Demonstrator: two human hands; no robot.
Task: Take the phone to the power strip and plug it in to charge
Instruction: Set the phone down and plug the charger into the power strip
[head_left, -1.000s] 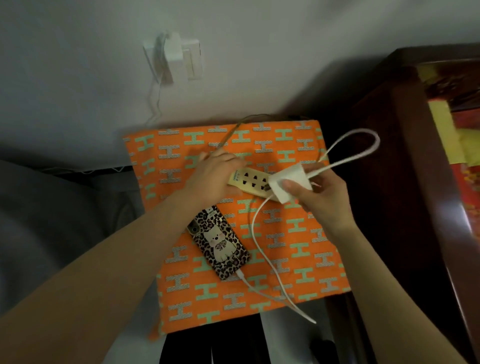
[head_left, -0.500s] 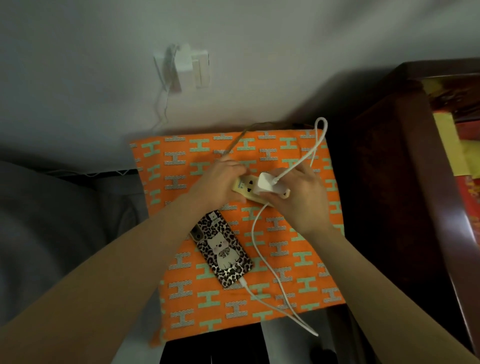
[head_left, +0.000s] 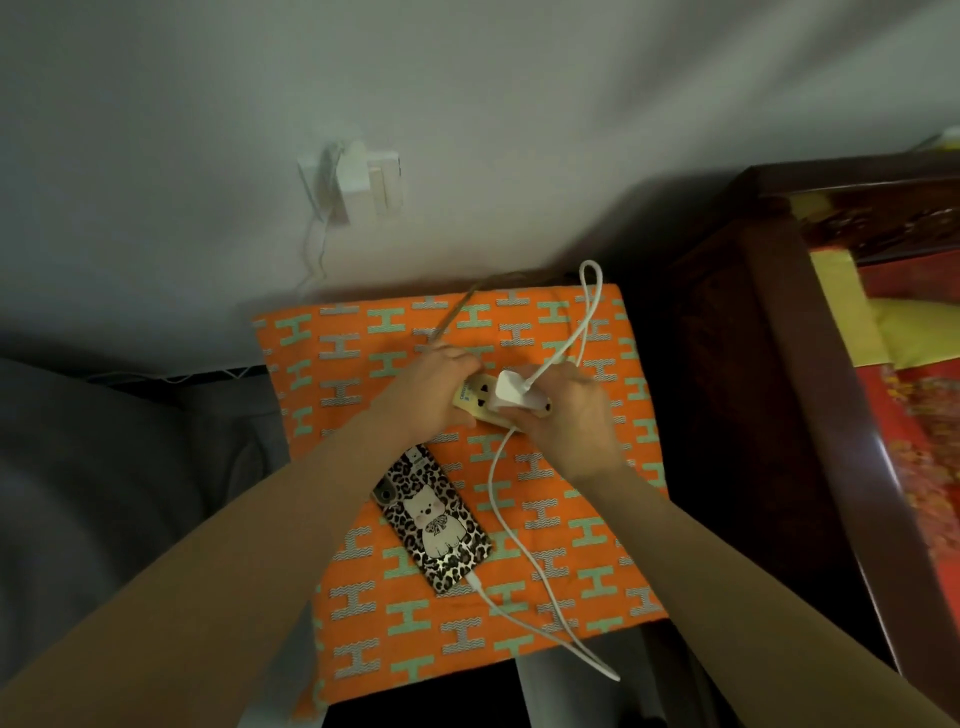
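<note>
A phone (head_left: 435, 518) in a leopard-print case with a white cat picture lies face down on the orange patterned cloth (head_left: 363, 613). A white cable (head_left: 501, 499) runs from its lower end up to a white charger block (head_left: 511, 392). The block sits on the pale yellow power strip (head_left: 475, 397). My right hand (head_left: 566, 415) grips the block from the right. My left hand (head_left: 431, 392) holds the strip's left end down. Whether the prongs are fully seated is hidden by my fingers.
A wall socket (head_left: 363, 182) with a white plug sits on the grey wall above the cloth. Dark wooden furniture (head_left: 769, 415) stands close on the right. Grey fabric (head_left: 93, 493) lies to the left. The cable loops off the cloth's front edge (head_left: 597, 665).
My right hand brought the charger block down from above the strip onto its sockets. The cable loop swung from the right to the back. My left hand stayed on the strip.
</note>
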